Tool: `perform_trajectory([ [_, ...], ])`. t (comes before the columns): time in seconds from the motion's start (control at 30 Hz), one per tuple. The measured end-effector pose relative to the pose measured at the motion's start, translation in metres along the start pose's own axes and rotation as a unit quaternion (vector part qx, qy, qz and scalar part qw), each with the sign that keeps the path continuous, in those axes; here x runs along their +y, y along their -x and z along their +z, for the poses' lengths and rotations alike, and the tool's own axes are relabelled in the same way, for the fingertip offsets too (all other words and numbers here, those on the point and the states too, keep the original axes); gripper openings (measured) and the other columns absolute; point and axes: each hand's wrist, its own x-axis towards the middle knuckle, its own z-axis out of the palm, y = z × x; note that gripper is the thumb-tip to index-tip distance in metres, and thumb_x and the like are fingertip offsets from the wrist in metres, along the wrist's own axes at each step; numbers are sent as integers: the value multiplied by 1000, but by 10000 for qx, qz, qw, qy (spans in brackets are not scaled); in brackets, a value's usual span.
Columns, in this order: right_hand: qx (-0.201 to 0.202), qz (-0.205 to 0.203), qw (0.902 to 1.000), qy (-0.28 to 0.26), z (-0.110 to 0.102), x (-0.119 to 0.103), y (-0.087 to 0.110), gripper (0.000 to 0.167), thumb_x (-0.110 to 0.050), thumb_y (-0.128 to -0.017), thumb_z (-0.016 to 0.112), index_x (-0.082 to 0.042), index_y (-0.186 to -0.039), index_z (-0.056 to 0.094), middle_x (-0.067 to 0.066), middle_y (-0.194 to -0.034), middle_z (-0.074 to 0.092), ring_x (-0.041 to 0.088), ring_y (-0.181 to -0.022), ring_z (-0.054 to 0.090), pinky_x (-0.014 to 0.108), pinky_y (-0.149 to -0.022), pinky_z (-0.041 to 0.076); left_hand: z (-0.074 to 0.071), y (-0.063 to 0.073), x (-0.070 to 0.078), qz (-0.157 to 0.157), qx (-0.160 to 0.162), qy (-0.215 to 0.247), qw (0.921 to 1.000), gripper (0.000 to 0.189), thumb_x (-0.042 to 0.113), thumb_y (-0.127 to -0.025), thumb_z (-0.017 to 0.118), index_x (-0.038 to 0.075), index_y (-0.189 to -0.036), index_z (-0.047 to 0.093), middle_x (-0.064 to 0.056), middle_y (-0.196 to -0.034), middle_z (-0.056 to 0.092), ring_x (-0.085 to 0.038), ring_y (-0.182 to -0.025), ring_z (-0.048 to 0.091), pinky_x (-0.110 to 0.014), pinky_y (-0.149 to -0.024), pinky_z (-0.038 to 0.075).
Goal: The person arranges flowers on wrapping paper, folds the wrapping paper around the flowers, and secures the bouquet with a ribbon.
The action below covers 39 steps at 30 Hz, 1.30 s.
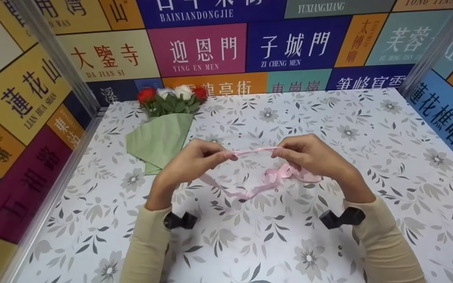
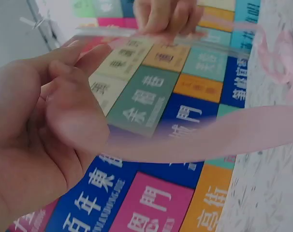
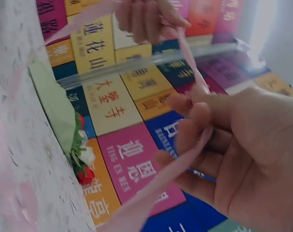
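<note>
A pink ribbon [image 1: 256, 150] stretches nearly level between both hands, above the table. My left hand [image 1: 199, 159] pinches one part of it between thumb and fingers, and my right hand [image 1: 307, 155] pinches another a short way along. The remaining ribbon hangs from the hands in a loop, with loose curls near the right hand. In the left wrist view a wide band of ribbon [image 2: 209, 137] runs from the left palm; in the right wrist view a ribbon length [image 3: 156, 193] passes over the right fingers. Behind the left hand lies a bouquet [image 1: 159, 137] in green wrapping.
The table [image 1: 309, 228] has a white cloth printed with grey leaves and flowers. Red and white roses [image 1: 181, 94] show at the bouquet's top, toward the back left. Panels of coloured signs [image 1: 199, 51] stand behind the table and along both sides.
</note>
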Motion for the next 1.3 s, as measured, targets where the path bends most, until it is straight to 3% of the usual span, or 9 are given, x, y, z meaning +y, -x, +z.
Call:
perform_trajectory([
  [0.07,-13,-43,9995,-297,-9,7,2,14,-18,-97,66,-10,-91,76,-3,-60,53,4,-51,45,22,-48,41,-11,5,-7,-107,106,-75,9999,22,19,-101,61,6,-105,78,2,-63,43,-9,-57,36,-23,-57,33],
  [0.17,22,-92,9988,-486,-22,23,6,10,-12,-94,69,-7,-90,76,-4,-59,52,4,-50,43,23,-45,38,-24,12,-21,-470,399,-368,9974,21,21,-99,64,6,-101,78,2,-67,52,-9,-58,40,-22,-57,36],
  [0.3,26,78,9989,-464,-38,56,20,10,-11,-95,68,-6,-91,76,-6,-59,50,8,-49,44,27,-42,38,-48,32,-47,-1149,635,-975,9865,22,26,-97,66,8,-98,79,-2,-74,65,-9,-63,51,-23,-61,43],
  [0.43,-22,665,9974,-266,-55,93,44,16,-18,-97,66,-6,-94,75,-8,-59,50,9,-50,45,28,-43,39,-80,66,-71,-1792,673,-1558,9691,24,25,-98,65,6,-100,79,-8,-80,72,-13,-68,57,-29,-68,49],
  [0.63,-92,1576,9873,177,-82,137,85,28,-27,-99,64,-2,-101,75,-8,-60,50,7,-52,45,30,-46,38,-120,116,-90,-2531,619,-2064,9431,24,23,-96,67,1,-98,78,-12,-87,73,-16,-73,56,-31,-65,46],
  [0.8,72,2076,9755,731,-107,152,111,24,-29,-96,68,-6,-97,75,-7,-65,56,8,-57,49,27,-50,41,-147,142,-101,-2920,721,-2481,9208,27,24,-94,69,-1,-101,77,-12,-87,73,-17,-76,57,-30,-65,46],
  [0.97,102,2568,9576,1305,-131,161,128,27,-35,-91,73,-8,-93,74,-5,-76,68,7,-69,54,23,-62,44,-167,156,-107,-3561,768,-2630,8934,38,35,-91,73,1,-109,76,-18,-105,74,-26,-93,62,-39,-77,51],
  [1.17,96,2937,9410,1677,-148,171,142,36,-39,-89,75,-5,-98,72,-1,-87,69,7,-75,51,23,-67,41,-175,166,-121,-3788,1085,-2787,8758,41,36,-92,72,-1,-111,73,-25,-110,71,-30,-90,58,-39,-75,47],
  [1.3,276,3107,9352,1676,-155,178,154,34,-34,-90,75,-2,-99,73,2,-87,67,13,-77,51,28,-64,40,-179,173,-126,-3576,1451,-3282,8622,43,40,-89,74,-2,-100,75,-21,-91,71,-28,-79,56,-40,-69,40],
])
